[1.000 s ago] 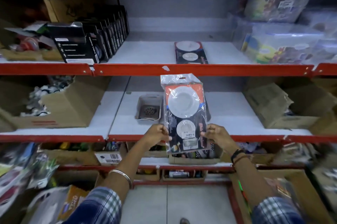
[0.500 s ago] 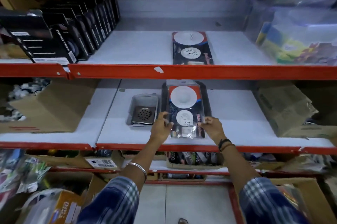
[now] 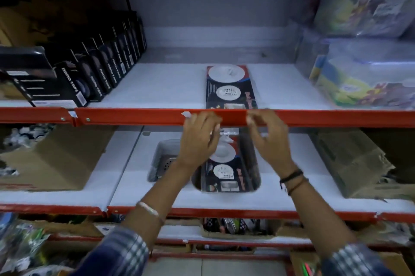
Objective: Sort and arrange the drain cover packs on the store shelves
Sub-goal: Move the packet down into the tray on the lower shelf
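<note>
A drain cover pack [image 3: 226, 170], black and orange with white discs, lies flat on the middle shelf [image 3: 292, 199]. A second pack of the same kind [image 3: 229, 87] lies on the upper shelf [image 3: 175, 87], its near end at the red rail. My left hand [image 3: 199, 138] and my right hand [image 3: 269, 138] hover above the lower pack with fingers spread, their fingertips at the height of the red rail [image 3: 134, 116]. Neither hand holds anything. A clear pack with a square steel drain cover [image 3: 162, 160] lies left of the lower pack, partly behind my left wrist.
Black tape boxes [image 3: 94, 73] line the upper shelf's left side; clear bagged goods [image 3: 368, 73] fill its right. Cardboard boxes stand on the middle shelf at left [image 3: 51, 158] and right [image 3: 350, 163]. More boxes and packets crowd the bottom shelf.
The pack I held upright in both hands now lies flat on the middle shelf. Both hands have let go and risen toward the upper shelf's rail. The camera has moved closer.
</note>
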A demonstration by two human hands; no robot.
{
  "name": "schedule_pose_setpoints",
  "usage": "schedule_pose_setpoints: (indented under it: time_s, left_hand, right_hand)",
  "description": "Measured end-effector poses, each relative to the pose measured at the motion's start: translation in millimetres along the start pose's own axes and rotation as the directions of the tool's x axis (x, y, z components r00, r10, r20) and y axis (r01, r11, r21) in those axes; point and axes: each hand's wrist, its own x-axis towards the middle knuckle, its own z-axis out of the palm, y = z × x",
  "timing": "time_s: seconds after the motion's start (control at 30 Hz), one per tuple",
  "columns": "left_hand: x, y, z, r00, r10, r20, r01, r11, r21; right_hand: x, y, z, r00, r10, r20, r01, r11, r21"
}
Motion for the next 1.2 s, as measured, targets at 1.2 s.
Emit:
schedule_pose_setpoints:
  time_s: [1.2]
  left_hand:
    - [-151, 17, -82, 0.377, -0.408, 0.831, 0.911, 0.324, -0.254]
  right_hand:
    - [-160, -15, -37, 0.637, 0.531, 0.559, -0.736, 0.634, 0.236]
